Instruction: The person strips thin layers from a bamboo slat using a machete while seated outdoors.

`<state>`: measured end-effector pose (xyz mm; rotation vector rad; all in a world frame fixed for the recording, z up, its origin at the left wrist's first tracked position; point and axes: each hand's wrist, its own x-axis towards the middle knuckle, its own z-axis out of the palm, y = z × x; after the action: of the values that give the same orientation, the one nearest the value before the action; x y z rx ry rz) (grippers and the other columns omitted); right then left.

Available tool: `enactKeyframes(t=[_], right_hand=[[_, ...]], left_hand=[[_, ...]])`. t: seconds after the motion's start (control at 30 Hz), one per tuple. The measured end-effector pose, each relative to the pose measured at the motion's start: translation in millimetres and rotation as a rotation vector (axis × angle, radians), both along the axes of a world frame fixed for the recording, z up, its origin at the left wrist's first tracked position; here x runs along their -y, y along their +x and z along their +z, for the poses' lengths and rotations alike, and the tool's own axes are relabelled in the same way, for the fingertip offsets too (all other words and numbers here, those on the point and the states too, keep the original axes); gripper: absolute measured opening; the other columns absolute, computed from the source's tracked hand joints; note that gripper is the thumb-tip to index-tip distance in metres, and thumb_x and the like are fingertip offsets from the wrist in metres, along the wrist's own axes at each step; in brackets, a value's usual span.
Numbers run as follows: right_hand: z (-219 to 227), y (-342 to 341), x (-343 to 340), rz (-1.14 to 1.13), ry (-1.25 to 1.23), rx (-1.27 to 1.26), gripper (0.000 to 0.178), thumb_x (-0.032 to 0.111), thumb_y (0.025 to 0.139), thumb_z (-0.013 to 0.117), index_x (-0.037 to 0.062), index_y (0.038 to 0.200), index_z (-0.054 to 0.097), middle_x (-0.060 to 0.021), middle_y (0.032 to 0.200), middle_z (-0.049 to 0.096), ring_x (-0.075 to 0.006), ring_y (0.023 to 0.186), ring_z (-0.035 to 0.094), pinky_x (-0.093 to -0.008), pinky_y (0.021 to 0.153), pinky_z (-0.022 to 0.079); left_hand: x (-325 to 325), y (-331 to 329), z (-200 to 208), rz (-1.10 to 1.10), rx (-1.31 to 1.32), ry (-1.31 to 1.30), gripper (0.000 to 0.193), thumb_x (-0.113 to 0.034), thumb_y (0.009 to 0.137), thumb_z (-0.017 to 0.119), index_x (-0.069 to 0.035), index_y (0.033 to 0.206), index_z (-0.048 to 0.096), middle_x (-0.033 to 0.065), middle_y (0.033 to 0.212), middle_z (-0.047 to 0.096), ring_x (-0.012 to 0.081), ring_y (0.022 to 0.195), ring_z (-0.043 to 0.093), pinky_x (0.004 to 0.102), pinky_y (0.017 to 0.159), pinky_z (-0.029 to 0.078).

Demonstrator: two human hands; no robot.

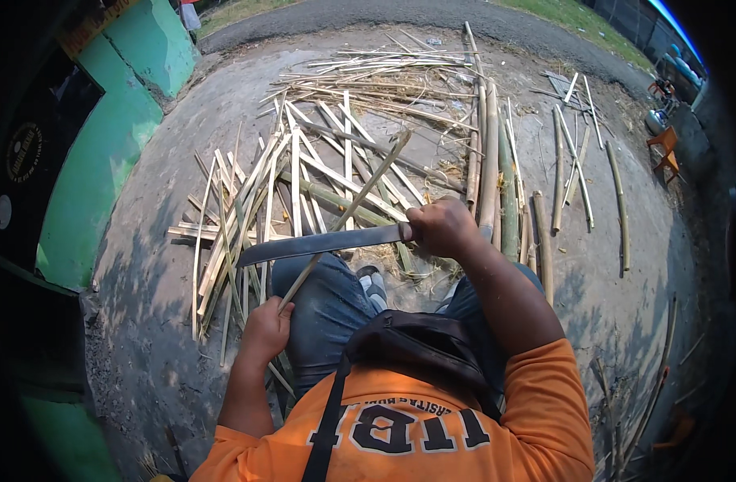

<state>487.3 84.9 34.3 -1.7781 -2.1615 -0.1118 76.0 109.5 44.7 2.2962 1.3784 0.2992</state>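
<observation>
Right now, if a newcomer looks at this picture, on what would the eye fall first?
Most likely on the long blade near the centre, which the right hand grips and which crosses a slanting bamboo strip held lower down by the left hand. Next might come the bright orange shirt at the bottom, and the pale loose strips piled crisscross on the ground, ahead and to the left.

You are wearing an orange shirt [472, 462] with large dark lettering [438, 434]. At left, a yellowish sign [95, 22] and a black panel [42, 132] are bearing letters.
</observation>
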Motion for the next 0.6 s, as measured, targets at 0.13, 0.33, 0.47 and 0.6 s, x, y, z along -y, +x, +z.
enactKeyframes(t=[0.13, 0.33, 0.47, 0.6], right_hand=[[1.7, 42.5, -11.5, -0.425, 0.046, -0.183, 0.018, 0.031, 0.093, 0.066, 0.0134, 0.093, 0.071, -0.0146, 0.078, 0.072, -0.0371, 0.080, 0.073, -0.0483, 0.071, 0.058], [-1.5, 45.3, -0.3, -0.502, -0.023, -0.205, 0.012, 0.023, 0.088, 0.067, 0.0154, 0.096, 0.073, -0.0167, 0.084, 0.073, -0.0399, 0.082, 0.072, -0.0508, 0.074, 0.057], [2.0, 21.0, 6.2, -0.202, 0.047, -0.159, 0.008, 0.024, 0.089, 0.069, 0.0167, 0.089, 0.072, -0.0134, 0.075, 0.071, -0.0387, 0.075, 0.070, -0.0514, 0.068, 0.054], [7.3, -0.3, 1.6, -0.053, 0.039, -0.060, 0.014, 0.025, 0.086, 0.071, 0.0159, 0.078, 0.067, -0.0123, 0.065, 0.066, -0.0379, 0.065, 0.068, -0.0504, 0.061, 0.054]], left_hand=[[3.3, 3.5, 6.3, 0.027, 0.036, 0.035, 0.033, -0.029, 0.105, 0.059, 0.001, 0.092, 0.060, 0.0284, 0.085, 0.067, 0.0526, 0.084, 0.063, 0.0573, 0.071, 0.049], [-6.4, 4.5, 3.2, -0.017, -0.033, 0.016, 0.032, -0.028, 0.105, 0.059, 0.000, 0.090, 0.059, 0.0289, 0.083, 0.066, 0.0530, 0.083, 0.063, 0.0577, 0.070, 0.048], [-2.9, 4.1, 3.9, -0.024, -0.002, 0.003, 0.032, -0.028, 0.105, 0.059, 0.001, 0.090, 0.059, 0.0289, 0.082, 0.065, 0.0535, 0.081, 0.062, 0.0573, 0.069, 0.048], [-4.7, -4.4, 0.4, -0.029, 0.010, -0.011, 0.034, -0.029, 0.106, 0.058, 0.001, 0.091, 0.060, 0.0295, 0.084, 0.065, 0.0537, 0.083, 0.062, 0.0564, 0.070, 0.048]])
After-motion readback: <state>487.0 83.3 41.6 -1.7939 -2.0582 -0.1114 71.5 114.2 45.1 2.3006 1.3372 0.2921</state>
